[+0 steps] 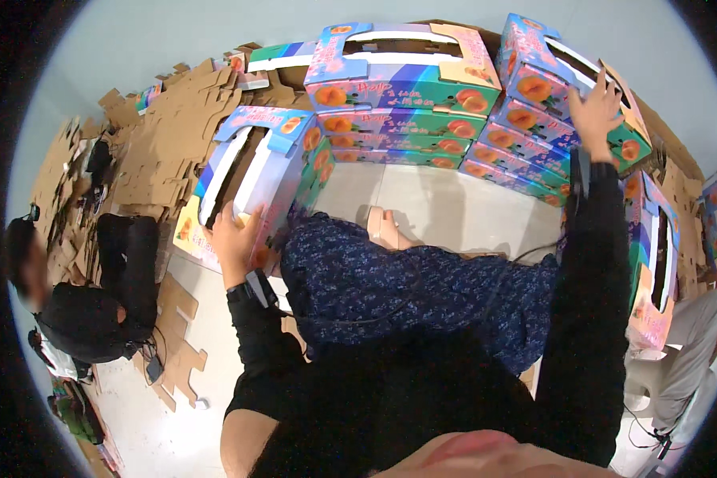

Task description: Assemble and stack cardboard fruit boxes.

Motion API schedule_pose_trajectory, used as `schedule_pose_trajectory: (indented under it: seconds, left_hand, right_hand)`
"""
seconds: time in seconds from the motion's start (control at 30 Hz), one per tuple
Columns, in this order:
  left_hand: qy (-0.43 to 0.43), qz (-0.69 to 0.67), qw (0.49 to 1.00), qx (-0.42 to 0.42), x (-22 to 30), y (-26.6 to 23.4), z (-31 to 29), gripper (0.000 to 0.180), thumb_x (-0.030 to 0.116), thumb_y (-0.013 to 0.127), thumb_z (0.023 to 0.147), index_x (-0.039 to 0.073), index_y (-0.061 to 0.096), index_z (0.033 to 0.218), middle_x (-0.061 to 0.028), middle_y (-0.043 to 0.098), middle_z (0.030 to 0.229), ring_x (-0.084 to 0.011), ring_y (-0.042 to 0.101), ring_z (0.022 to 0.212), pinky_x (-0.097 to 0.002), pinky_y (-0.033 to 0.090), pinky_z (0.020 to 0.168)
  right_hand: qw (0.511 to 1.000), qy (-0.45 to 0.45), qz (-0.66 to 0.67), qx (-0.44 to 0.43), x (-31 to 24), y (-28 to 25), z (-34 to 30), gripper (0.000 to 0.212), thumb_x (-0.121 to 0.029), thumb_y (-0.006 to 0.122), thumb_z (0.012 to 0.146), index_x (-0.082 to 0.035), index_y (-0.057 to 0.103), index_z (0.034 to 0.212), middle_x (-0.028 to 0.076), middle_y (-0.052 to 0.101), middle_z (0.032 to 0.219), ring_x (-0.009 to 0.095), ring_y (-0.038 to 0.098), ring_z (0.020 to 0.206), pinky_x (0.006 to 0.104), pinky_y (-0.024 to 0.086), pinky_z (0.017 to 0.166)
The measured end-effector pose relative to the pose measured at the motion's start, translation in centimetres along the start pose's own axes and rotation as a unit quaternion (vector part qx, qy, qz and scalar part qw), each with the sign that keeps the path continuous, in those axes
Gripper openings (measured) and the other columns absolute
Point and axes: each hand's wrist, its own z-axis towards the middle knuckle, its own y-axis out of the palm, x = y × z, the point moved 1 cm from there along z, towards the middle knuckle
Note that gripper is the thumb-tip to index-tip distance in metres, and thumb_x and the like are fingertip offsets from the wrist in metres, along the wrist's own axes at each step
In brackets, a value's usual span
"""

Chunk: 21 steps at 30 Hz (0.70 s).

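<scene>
Left hand (235, 235) at about 9 o'clock from the lap, fingers spread and laid flat against the near end of a colourful fruit box (251, 179); not clenched, pressing rather than wrapped around anything. Box tilted on its side, open top facing up and left, showing white inner flaps and a dark hollow; contents not visible. Peach pictures printed on its blue, green and pink sides.

Right hand (596, 107) raised at about 1 o'clock, fingers open and resting on the upper edge of the topmost box (561, 76) of a slanting stack (518, 155). No firm grasp to be seen, only touching. That box's handle cut-out open and dark, nothing visible inside.

At 12 o'clock, another stack of the same boxes (398, 115), the top one with a long cut-out in its lid, inside dark. At 3 o'clock, one more box (653, 255) standing on edge, just beside the right sleeve.

Flat brown cardboard sheets (159, 143) heaped at 10 o'clock, well apart from both hands. Pale floor (446, 203) bare between the stacks and the lap. Seated person in black (95, 307) at 8 o'clock; another person in grey (693, 334) at 4 o'clock.
</scene>
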Motion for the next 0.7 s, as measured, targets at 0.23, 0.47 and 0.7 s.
schedule_pose_trajectory:
  seconds: [0.23,0.47,0.7]
  left_hand:
    - [-0.002,0.017,1.0,0.0,0.8,0.1,0.3,0.074,0.063,0.058,0.075,0.005,0.056,0.119,-0.0186,0.06,0.113,-0.0347,0.054,0.11,-0.0597,0.015,0.105]
    - [0.229,-0.058,0.945,0.227,2.7,-2.6,-0.6,0.031,0.019,0.072,0.073,0.005,0.061,0.098,-0.0141,0.062,0.097,-0.0321,0.057,0.09,-0.0411,0.042,0.081]
    - [0.245,-0.202,0.937,0.146,9.0,-1.5,-5.6,0.008,0.011,0.07,0.075,0.006,0.063,0.076,-0.0098,0.062,0.074,-0.0293,0.058,0.072,-0.0375,0.043,0.066]
  right_hand:
    - [0.932,-0.112,0.194,-0.285,3.4,1.2,-24.0,0.078,-0.042,0.07,0.073,-0.011,0.038,0.137,0.025,0.036,0.138,0.042,0.031,0.129,0.052,0.025,0.104]
    - [0.704,0.006,0.272,-0.656,1.3,0.3,-26.1,0.06,-0.045,0.067,0.076,-0.006,0.057,0.121,0.02,0.062,0.112,0.033,0.058,0.105,0.0384,0.044,0.093]
    - [0.707,-0.094,0.129,-0.689,0.6,0.4,-26.4,0.062,-0.044,0.064,0.079,-0.001,0.053,0.123,0.024,0.058,0.116,0.036,0.057,0.105,0.0382,0.046,0.087]
